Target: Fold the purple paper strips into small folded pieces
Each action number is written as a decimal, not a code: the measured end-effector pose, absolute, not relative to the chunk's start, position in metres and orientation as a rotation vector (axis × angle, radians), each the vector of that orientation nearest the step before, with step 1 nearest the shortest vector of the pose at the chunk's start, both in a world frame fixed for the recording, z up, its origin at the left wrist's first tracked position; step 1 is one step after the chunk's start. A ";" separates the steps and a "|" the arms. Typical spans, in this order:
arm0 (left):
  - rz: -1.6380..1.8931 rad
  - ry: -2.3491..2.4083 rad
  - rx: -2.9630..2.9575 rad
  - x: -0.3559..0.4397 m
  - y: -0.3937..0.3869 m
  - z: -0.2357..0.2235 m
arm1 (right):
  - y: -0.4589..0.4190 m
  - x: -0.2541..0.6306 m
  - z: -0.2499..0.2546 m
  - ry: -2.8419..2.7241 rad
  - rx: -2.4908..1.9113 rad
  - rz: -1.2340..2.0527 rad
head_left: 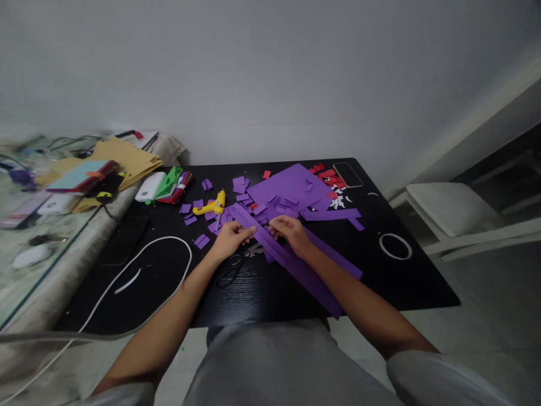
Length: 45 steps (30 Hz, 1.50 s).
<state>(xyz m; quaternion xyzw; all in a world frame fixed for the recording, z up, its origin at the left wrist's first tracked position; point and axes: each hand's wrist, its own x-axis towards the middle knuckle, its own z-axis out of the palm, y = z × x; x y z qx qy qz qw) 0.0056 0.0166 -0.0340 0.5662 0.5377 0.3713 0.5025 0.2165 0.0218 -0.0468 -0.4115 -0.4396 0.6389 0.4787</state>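
Observation:
Between my hands runs a long purple foam strip [261, 235], slanting from upper left to lower right. My left hand [233, 237] pinches its left edge with thumb and fingers. My right hand [291, 232] is closed at the strip's right edge, with the fingertips pressed together; what exactly they grip is too small to make out. Beneath my right forearm lies a wider purple sheet piece [316, 282]. Black-handled scissors [233, 269] rest below my left hand, their blades partly under the strip. A yellow glue gun [211, 206] lies just beyond my left hand among small purple pieces [202, 241].
A large purple sheet [291, 183] lies at the back, with red scraps [332, 177], white scraps [338, 198] and a phone [347, 175] beside it. A tape ring [395, 246] sits right. A white cable [186, 248] loops at left, near folded coloured sheets [171, 185].

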 end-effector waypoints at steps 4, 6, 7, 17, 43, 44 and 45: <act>0.890 1.278 1.397 0.007 0.016 -0.030 | 0.014 0.213 -0.043 -1.225 -1.028 1.714; 0.912 1.267 1.405 0.007 0.016 -0.030 | 0.011 0.212 -0.042 -1.282 -1.013 1.832; 0.924 1.263 1.408 0.007 0.016 -0.030 | 0.010 0.212 -0.042 -1.300 -0.999 1.875; 0.929 1.220 1.389 0.011 0.012 -0.031 | 0.011 0.213 -0.045 -1.394 -0.999 1.833; 0.791 1.106 1.396 0.008 0.014 -0.034 | 0.012 0.215 -0.047 -1.549 -0.997 1.838; 0.792 1.106 1.397 0.008 0.014 -0.034 | 0.012 0.215 -0.047 -1.541 -1.000 1.849; 0.791 1.107 1.398 0.007 0.015 -0.034 | 0.012 0.215 -0.048 -1.528 -1.003 1.858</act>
